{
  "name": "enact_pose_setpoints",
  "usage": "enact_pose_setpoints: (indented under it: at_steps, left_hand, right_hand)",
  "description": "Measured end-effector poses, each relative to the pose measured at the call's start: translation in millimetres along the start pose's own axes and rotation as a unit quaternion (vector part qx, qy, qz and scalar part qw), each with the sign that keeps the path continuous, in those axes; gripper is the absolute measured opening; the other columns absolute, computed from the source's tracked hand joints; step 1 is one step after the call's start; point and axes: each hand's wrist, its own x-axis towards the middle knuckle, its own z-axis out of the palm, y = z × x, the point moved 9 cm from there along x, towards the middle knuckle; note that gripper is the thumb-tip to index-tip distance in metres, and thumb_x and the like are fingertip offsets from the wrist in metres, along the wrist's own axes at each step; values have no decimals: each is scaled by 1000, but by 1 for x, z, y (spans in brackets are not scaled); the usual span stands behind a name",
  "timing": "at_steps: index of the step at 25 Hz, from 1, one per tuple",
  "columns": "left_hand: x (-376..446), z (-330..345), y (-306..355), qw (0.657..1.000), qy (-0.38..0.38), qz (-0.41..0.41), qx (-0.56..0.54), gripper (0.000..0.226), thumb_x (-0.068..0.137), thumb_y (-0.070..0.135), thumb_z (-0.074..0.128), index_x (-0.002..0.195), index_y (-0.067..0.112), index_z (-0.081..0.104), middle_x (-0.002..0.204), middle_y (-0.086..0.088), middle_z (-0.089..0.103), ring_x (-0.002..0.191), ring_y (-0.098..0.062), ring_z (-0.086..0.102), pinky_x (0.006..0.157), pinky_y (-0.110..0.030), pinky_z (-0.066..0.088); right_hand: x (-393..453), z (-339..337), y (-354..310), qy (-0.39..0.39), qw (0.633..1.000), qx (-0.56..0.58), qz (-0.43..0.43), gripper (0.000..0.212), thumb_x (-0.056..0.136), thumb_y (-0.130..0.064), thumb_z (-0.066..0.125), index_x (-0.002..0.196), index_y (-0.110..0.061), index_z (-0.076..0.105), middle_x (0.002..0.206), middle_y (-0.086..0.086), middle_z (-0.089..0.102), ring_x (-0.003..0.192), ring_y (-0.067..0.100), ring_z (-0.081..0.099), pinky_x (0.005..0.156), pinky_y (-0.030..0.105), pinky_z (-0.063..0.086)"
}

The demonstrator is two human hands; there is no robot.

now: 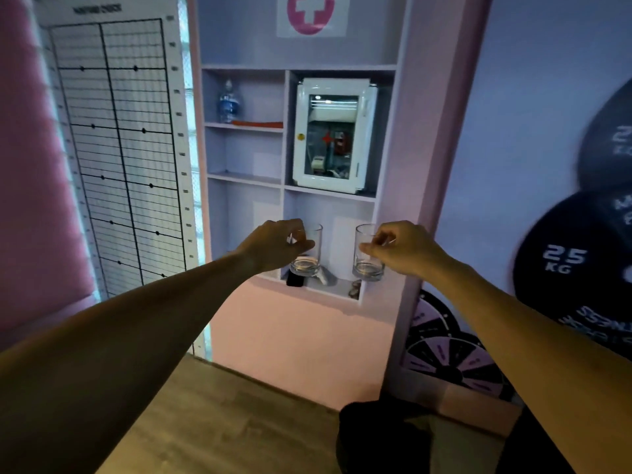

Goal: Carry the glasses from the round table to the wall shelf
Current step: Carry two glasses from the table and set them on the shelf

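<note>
Lilac recessed wall shelf (342,197) w/ several compartments fills the centre, pink wall below it, wood-look floor (219,415) at bottom. 2 clear straight-sided drinking glasses in view, both upright, held side by side but apart in front of the lowest compartment. Left hand (273,246) grips the left clear glass (307,254) near its rim, fingers curled round it; right hand (403,246) pinches the right clear glass (367,258) at its upper wall, fingers curled too. Can't tell if either base touches the shelf floor yet.

Lowest compartment: 1 small black object (295,279), some silvery bits beside it, too blurred to name.

Upper left compartment: 1 clear plastic water bottle w/ blue label (229,102), 1 flat orange strip (258,124) next to it. Upper right: 1 white first-aid cabinet w/ glass door (333,135). 1 pink cross sign (310,12) above.

Left: 1 white grid chart (116,142). Right: black weight-plate wall graphics, one marked 25 KG (564,258).
</note>
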Motion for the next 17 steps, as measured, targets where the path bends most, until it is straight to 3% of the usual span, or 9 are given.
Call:
enact_pose_setpoints:
  at_steps: [3,8,13,17]
  left_hand:
    - [41,-5,-54,1000,12,-24,13,20,89,47,62,76,35,53,83,5,66,70,-15,62,68,-31,49]
    - [115,-23,-143,999,31,-32,30,20,89,44,63,87,24,60,98,-4,74,83,-23,68,77,-37,56]
    - [185,-42,-236,996,44,-58,52,19,89,46,63,85,28,60,94,-1,73,84,-23,70,76,-34,55]
    - [230,-49,-298,994,55,-71,60,18,89,44,64,79,33,55,86,2,69,83,-22,68,71,-31,53]
  right_hand:
    - [68,41,0,-7,1000,7,-22,27,78,-51,73,69,-26,64,76,-9,67,73,7,62,57,20,43]
    - [177,106,-15,-14,999,14,-44,25,80,-48,73,74,-24,66,75,-9,66,73,8,62,57,21,44]
    - [287,162,-40,-7,997,44,-68,27,78,-48,73,69,-26,63,74,-8,65,72,10,61,63,27,49]
    - [362,207,-54,-20,993,63,-101,26,79,-47,74,68,-27,61,73,-10,63,70,5,59,55,22,43]
